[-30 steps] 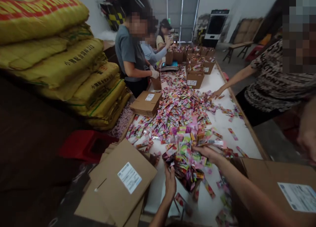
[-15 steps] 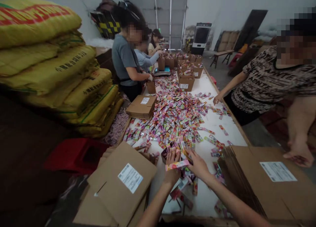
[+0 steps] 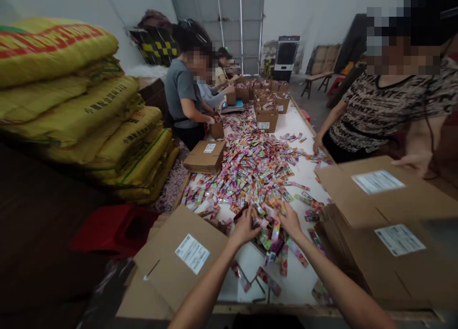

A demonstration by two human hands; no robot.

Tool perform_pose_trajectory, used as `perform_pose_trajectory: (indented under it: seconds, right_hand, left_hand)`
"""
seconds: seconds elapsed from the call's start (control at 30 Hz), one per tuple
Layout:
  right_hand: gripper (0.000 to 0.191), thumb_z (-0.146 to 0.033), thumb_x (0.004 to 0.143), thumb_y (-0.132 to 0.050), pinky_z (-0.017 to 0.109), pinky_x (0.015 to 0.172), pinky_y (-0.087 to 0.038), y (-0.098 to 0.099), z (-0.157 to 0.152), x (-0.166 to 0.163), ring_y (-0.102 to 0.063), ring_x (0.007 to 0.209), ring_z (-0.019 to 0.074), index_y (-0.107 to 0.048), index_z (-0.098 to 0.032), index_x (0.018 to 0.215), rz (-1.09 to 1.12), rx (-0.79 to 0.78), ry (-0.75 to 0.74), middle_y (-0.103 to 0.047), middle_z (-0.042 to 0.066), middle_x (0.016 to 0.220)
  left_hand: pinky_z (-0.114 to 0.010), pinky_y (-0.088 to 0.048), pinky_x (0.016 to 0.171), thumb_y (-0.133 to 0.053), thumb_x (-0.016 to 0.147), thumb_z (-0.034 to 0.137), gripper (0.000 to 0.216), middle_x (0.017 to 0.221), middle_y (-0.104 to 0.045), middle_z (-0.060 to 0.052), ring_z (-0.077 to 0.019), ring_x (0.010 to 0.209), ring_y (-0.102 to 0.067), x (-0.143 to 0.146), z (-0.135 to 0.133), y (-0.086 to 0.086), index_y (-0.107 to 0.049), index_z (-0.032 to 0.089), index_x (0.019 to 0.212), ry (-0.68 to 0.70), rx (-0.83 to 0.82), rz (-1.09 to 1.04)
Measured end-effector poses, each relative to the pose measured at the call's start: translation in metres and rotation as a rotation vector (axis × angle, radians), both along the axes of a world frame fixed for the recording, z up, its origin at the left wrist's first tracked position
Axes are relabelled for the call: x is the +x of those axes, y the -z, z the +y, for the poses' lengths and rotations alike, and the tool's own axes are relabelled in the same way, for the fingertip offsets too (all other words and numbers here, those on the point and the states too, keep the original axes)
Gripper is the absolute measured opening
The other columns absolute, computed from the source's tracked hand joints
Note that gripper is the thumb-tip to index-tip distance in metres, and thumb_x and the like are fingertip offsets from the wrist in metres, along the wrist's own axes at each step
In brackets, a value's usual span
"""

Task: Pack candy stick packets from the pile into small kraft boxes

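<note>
While flat cartons [image 3: 161, 281] lie stacked at the left of the desk [image 3: 296, 283], not yet folded up, we log the work as partway. Next, a partly hidden box [image 3: 239, 213] meets our left hand [image 3: 246, 228], its fingers bent among the sachets; a firm grasp we cannot confirm. Mid-desk, the loose heap [image 3: 250, 164] is, we judge, left to be boxed; beyond it, filled boxes [image 3: 272, 121] stand grouped, apparently done. Our right hand [image 3: 289, 220] sits opposite the left, fingers curled against sachets [image 3: 275, 233]; clenched or merely pushing, we cannot tell. At far right a co-worker's hand [image 3: 413, 161] holds another flat carton [image 3: 332, 183]. Sachets: slim, glossy strips in pink, purple, green and orange, lying crosswise between our hands and scattered around.
</note>
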State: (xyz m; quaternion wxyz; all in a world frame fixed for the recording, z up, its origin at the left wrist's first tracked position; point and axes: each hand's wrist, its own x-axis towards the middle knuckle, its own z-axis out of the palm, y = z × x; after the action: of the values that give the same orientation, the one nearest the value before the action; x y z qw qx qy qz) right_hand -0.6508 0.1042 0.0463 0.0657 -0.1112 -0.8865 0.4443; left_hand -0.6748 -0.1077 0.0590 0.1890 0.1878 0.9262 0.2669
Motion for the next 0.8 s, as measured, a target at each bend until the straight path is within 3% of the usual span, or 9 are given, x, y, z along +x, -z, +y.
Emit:
perform_pose_trajectory:
  seconds: [0.1,0.17,0.27,0.37,0.47,0.57,0.63,0.7,0.8]
  right_hand:
    - [0.062,-0.04,0.081,-0.062,0.043,0.102,-0.048,0.002,0.001,0.01,-0.058,0.124,0.0296,-0.052,-0.017,0.138,0.003,0.026,-0.036,-0.064,0.014,0.131]
    - [0.078,-0.032,0.069,-0.073,0.048,0.106,-0.044,0.007,-0.007,0.026,-0.052,0.13,0.0335,-0.049,-0.021,0.143,-0.027,0.161,-0.185,-0.057,0.014,0.141]
    - [0.059,-0.013,0.07,-0.061,0.045,0.1,-0.047,0.012,-0.011,0.042,-0.059,0.119,0.032,-0.062,-0.021,0.129,-0.078,0.269,-0.238,-0.065,0.015,0.128]
    - [0.04,-0.008,0.073,-0.045,0.037,0.09,-0.051,0.001,0.007,0.03,-0.067,0.099,0.0247,-0.07,-0.018,0.102,-0.002,0.097,-0.111,-0.073,0.01,0.103]
    - [0.038,-0.016,0.074,-0.045,0.039,0.092,-0.052,-0.017,0.034,0.006,-0.067,0.098,0.0248,-0.068,-0.017,0.103,0.138,-0.021,0.067,-0.073,0.01,0.104]
    - [0.056,-0.03,0.08,-0.051,0.046,0.102,-0.047,-0.02,0.042,0.006,-0.059,0.119,0.0297,-0.054,-0.011,0.132,0.191,0.035,0.141,-0.063,0.018,0.13]
    - [0.074,-0.041,0.08,-0.06,0.05,0.105,-0.044,-0.009,0.031,0.027,-0.053,0.127,0.0346,-0.041,-0.008,0.144,0.105,0.154,0.124,-0.054,0.023,0.14]
    - [0.081,-0.044,0.078,-0.069,0.05,0.102,-0.045,0.007,0.012,0.056,-0.054,0.123,0.0368,-0.04,-0.01,0.146,-0.037,0.286,0.049,-0.054,0.023,0.138]
    - [0.058,-0.03,0.083,-0.066,0.047,0.1,-0.045,0.022,-0.016,0.089,-0.057,0.116,0.034,-0.052,-0.014,0.137,-0.166,0.417,-0.067,-0.06,0.02,0.13]
  left_hand:
    - [-0.058,-0.037,0.11,-0.08,0.061,0.037,0.109,0.147,-0.049,-0.027,-0.0466,0.137,-0.044,0.009,0.017,0.001,-0.03,0.013,0.155,-0.013,-0.042,0.016]
    - [-0.055,-0.042,0.104,-0.078,0.063,0.026,0.092,0.132,-0.062,-0.024,-0.044,0.126,-0.055,0.012,0.028,0.002,-0.044,0.014,0.147,-0.02,-0.041,0.035]
    - [-0.038,-0.05,0.091,-0.067,0.071,0.016,0.049,0.107,-0.075,-0.01,-0.0292,0.105,-0.068,0.001,0.036,-0.007,-0.066,0.022,0.12,-0.007,0.026,0.069]
    - [-0.032,-0.051,0.087,-0.06,0.08,0.017,0.033,0.105,-0.075,-0.006,-0.0224,0.099,-0.069,-0.033,0.031,-0.034,-0.067,0.023,0.111,-0.067,0.111,0.154]
    - [-0.044,-0.043,0.107,-0.053,0.09,0.027,0.05,0.138,-0.06,-0.015,-0.0277,0.128,-0.056,-0.075,0.023,-0.066,-0.048,0.019,0.139,-0.222,0.152,0.287]
    - [-0.064,-0.014,0.12,-0.058,0.088,0.044,0.086,0.165,-0.018,-0.027,-0.0419,0.154,-0.009,-0.089,0.016,-0.079,-0.016,0.011,0.155,-0.344,0.026,0.377]
    - [-0.061,-0.01,0.123,-0.057,0.088,0.042,0.087,0.166,-0.013,-0.027,-0.04,0.155,-0.003,-0.07,0.014,-0.07,-0.015,0.008,0.156,-0.256,-0.079,0.334]
    - [-0.047,-0.024,0.123,-0.062,0.084,0.031,0.076,0.163,-0.032,-0.021,-0.0324,0.152,-0.026,-0.035,0.015,-0.049,-0.033,0.013,0.152,-0.052,-0.126,0.207]
    - [-0.044,-0.034,0.119,-0.075,0.068,0.019,0.084,0.159,-0.041,-0.02,-0.0346,0.145,-0.041,0.014,0.023,-0.011,-0.046,0.017,0.147,0.134,-0.209,0.019]
